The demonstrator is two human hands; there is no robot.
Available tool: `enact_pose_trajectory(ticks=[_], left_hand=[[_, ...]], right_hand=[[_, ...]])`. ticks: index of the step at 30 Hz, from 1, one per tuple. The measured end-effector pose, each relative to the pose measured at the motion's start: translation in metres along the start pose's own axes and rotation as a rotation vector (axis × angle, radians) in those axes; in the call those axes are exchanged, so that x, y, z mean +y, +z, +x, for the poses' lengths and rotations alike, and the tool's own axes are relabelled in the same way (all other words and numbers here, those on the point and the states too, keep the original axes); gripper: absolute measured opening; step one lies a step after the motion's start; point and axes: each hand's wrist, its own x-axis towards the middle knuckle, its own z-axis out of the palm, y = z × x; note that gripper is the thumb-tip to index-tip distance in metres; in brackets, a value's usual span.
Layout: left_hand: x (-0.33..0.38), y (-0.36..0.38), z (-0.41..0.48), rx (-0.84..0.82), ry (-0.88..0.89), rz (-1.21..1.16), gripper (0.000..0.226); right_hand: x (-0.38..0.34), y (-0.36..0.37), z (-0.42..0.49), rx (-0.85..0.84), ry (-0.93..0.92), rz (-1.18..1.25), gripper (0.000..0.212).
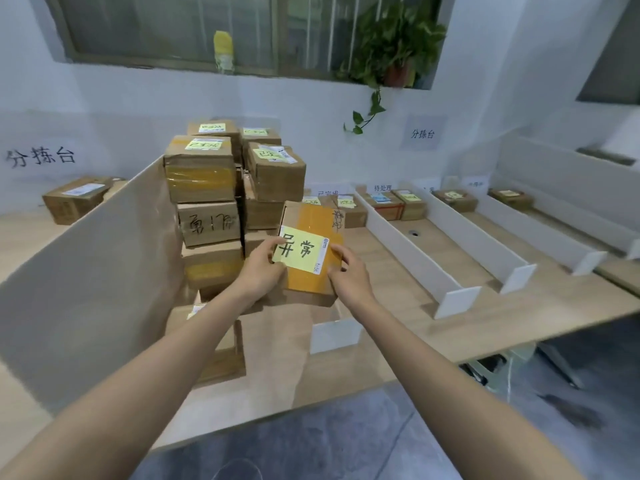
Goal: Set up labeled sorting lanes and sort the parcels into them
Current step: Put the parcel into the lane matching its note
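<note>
A cardboard parcel with orange tape and a yellow note reading 异常 is held up in front of the stack. My left hand grips its left edge, thumb on the note. My right hand grips its right edge. Behind it stands a tall stack of taped parcels with yellow notes. To the right, white dividers form lanes with paper labels at the far wall. Small parcels lie at the far ends of the lanes.
A large white board leans at the left of the stack. One parcel lies on the left table. A plant hangs from the window sill. The desk's front edge runs across the right, floor below.
</note>
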Motion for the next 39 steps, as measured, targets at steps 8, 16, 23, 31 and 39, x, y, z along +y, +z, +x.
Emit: enact_pose_trajectory(ticks=[8, 16, 23, 31, 39], left_hand=[[0.063, 0.120, -0.006, -0.098, 0.079, -0.041, 0.055], [0.125, 0.253, -0.018, -0.173, 0.158, -0.006, 0.053], [0.171, 0.349, -0.033, -0.274, 0.210, -0.070, 0.053], [0.208, 0.428, -0.018, -0.352, 0.279, -0.044, 0.052], [0.241, 0.512, 0.036, -0.430, 0.322, -0.082, 0.052]], right_hand=[[0.024, -0.130, -0.006, 0.115, -0.018, -0.014, 0.042], [0.064, -0.267, -0.016, 0.243, -0.018, -0.026, 0.043], [0.094, -0.364, -0.023, 0.334, 0.012, -0.011, 0.047], [0.117, -0.439, -0.011, 0.426, 0.011, -0.024, 0.046], [0.140, -0.510, 0.042, 0.509, 0.008, -0.049, 0.044]])
